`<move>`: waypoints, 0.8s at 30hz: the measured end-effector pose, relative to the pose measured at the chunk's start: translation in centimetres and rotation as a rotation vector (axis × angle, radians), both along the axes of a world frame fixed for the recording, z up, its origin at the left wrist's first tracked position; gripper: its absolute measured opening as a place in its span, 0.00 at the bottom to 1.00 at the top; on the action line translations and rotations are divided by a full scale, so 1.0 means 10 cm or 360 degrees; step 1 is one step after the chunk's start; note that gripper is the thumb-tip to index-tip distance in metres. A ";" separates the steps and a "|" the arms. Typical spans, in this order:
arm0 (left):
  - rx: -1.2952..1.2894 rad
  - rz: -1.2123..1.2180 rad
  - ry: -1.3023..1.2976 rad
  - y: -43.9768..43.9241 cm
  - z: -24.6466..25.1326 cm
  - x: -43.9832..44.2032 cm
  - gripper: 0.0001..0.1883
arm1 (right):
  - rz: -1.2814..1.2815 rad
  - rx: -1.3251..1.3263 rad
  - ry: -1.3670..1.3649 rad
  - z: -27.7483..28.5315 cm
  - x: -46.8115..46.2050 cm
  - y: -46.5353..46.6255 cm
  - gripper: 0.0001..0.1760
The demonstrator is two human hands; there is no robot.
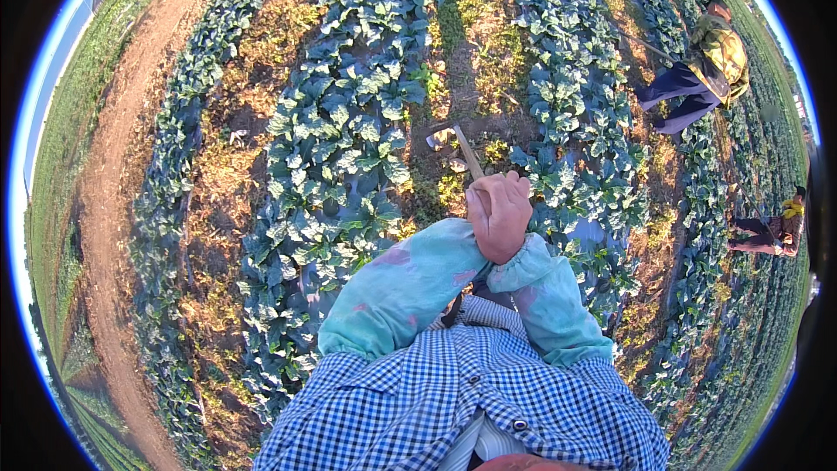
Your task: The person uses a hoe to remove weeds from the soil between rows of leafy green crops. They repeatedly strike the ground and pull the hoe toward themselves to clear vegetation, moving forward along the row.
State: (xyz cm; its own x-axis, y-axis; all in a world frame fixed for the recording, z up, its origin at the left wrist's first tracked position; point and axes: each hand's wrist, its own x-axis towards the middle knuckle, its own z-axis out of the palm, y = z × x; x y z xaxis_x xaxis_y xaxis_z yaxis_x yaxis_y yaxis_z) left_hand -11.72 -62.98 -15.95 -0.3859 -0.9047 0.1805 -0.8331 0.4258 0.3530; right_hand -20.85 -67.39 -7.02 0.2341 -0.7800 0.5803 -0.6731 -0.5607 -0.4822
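Note:
A hoe with a wooden handle points away from me over the furrow. Its metal head is at the soil between two crop rows. My right hand is closed around the handle, back of the hand up. The left sleeve crosses in front of my body and ends behind the right hand. That right hand hides most or all of my left hand, so its grip cannot be made out. Leafy brassica plants grow on the left, and another such row stands close on the right.
A co-worker holds a long-handled tool at upper right. Farther right, another person also has a long tool. Mulch film shows between leaves. Dry weeds cover the left furrow; a dirt track lies beyond.

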 end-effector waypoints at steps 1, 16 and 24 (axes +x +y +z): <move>0.0003 0.0003 0.0007 0.00 0.00 0.00 0.07 | 0.0006 -0.0017 -0.0037 -0.01 0.01 0.01 0.10; 0.0014 -0.0060 0.0043 -0.10 0.00 -0.05 0.06 | -0.0172 0.0061 -0.0091 -0.14 -0.11 0.13 0.07; 0.0029 -0.0061 0.0038 -0.15 -0.01 -0.09 0.06 | -0.0222 0.0136 -0.0064 -0.19 -0.19 0.22 0.08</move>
